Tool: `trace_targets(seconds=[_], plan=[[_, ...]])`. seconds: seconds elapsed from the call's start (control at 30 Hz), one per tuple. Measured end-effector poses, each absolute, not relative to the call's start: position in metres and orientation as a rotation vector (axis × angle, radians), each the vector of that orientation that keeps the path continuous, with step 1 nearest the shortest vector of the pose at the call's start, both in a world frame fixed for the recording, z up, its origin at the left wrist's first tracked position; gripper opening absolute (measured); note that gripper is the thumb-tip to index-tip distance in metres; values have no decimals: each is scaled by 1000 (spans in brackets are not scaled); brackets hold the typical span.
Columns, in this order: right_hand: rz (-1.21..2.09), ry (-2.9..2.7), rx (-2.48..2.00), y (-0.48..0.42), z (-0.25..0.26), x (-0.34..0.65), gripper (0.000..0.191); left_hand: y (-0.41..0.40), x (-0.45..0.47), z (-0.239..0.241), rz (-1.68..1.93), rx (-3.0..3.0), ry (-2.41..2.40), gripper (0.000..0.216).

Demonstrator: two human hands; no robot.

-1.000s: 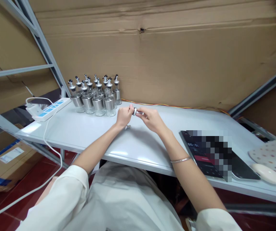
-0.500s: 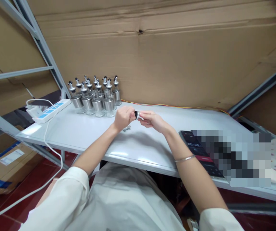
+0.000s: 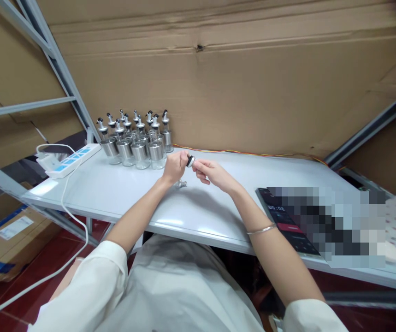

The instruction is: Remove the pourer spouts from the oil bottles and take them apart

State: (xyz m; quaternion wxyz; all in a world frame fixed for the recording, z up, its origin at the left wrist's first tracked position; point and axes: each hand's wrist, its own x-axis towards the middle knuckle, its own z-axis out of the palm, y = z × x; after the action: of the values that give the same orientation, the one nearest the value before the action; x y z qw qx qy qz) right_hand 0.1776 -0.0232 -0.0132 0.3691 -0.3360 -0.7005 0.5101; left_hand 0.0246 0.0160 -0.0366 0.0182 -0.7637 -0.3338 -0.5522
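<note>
Left of the left fingers [image 3: 183,160], a bunch of bottles [image 3: 138,150] blocks the way. Beyond the fingers, a tall cardboard wall [image 3: 239,92] stops them, with thin wires [image 3: 253,154] along its bottom. A small shiny thing [image 3: 182,184] lies just this side. Right of the right fingers [image 3: 202,167], the table [image 3: 267,170] has lots of room, until the dark screen [image 3: 284,226].

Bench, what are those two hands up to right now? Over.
Left hand: closed on a black-and-silver piece. Right hand: fingers at its silver side. Bottles standing off to the left, not between the hands.
</note>
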Motion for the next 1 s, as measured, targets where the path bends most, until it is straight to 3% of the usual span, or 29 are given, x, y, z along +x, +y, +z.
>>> trace_targets(seconds=[0.27,0.4,0.53,0.77,1.0], plan=[[344,-2086,-1154,-20,-15,177,23,23,25,-36,-1735,-2461,-1308,68],[-44,-2160,-1130,-18,-16,179,27,28,26,-38,-1791,-2645,-1530,68],[-215,-2178,-1111,-18,-15,182,36,33,28,-41,-1916,-2774,-1722,63],[-27,-2069,-1127,-17,-15,183,33,30,27,-40,-1759,-2630,-1633,66],[1132,-1720,-1027,-21,-7,182,37,20,21,-38,-1560,-2412,-1099,58]])
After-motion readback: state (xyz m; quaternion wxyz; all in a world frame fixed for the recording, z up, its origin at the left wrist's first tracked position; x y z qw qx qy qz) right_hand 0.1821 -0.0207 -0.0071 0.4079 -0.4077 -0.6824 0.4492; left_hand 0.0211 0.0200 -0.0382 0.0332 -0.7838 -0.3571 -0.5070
